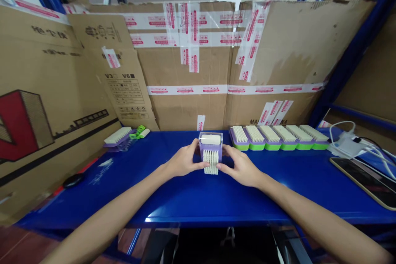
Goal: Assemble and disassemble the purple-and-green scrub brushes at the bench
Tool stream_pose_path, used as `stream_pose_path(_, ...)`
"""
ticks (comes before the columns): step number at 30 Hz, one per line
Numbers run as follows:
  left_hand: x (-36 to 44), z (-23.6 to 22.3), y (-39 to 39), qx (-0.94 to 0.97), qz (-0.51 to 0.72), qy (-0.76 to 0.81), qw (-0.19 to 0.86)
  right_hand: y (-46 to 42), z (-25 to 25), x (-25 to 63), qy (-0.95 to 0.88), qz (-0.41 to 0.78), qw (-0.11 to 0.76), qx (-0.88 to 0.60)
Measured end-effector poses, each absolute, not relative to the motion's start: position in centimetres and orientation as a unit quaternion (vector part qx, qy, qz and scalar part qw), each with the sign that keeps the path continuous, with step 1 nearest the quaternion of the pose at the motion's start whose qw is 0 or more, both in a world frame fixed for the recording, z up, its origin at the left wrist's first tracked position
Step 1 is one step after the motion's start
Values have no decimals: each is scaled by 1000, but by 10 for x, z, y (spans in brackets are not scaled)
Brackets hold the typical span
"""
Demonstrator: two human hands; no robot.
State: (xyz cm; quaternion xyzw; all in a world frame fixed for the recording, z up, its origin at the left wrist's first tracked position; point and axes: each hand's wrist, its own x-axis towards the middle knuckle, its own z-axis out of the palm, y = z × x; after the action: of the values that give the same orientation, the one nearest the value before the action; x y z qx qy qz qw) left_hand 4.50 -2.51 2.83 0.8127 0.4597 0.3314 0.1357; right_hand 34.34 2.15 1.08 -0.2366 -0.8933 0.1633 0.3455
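Left hand [185, 159], thumb and fingers part-curled, clasps one side of the purple scrub brush [211, 147]; right hand [244, 168] mirrors it opposite, both thumbs right at the cream bristles [210, 163]! It's held before the middle of the blue bench's [198, 204] back edge, six green-and-purple brushes [272, 145] lined up toward the back right corner.

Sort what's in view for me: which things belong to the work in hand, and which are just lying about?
Likely part of the work:
- bristled block, between left hand and right hand
- row of six bristled blocks
- green pieces

Probably just lying about:
- phone
- white adapter
- black object
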Motion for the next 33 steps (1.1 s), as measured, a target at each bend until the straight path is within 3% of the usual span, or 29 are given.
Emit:
stream_pose_path(9,44,25,-25,837,305,449,67,18,19,347,-871,76,445,-192)
stream_pose_path(20,43,14,-22,860,294,416,2,7,27,345,-889,126,400,-183)
stream_pose_path(33,51,22,-30,866,342,357,71,5,28,344,-898,122,379,-189)
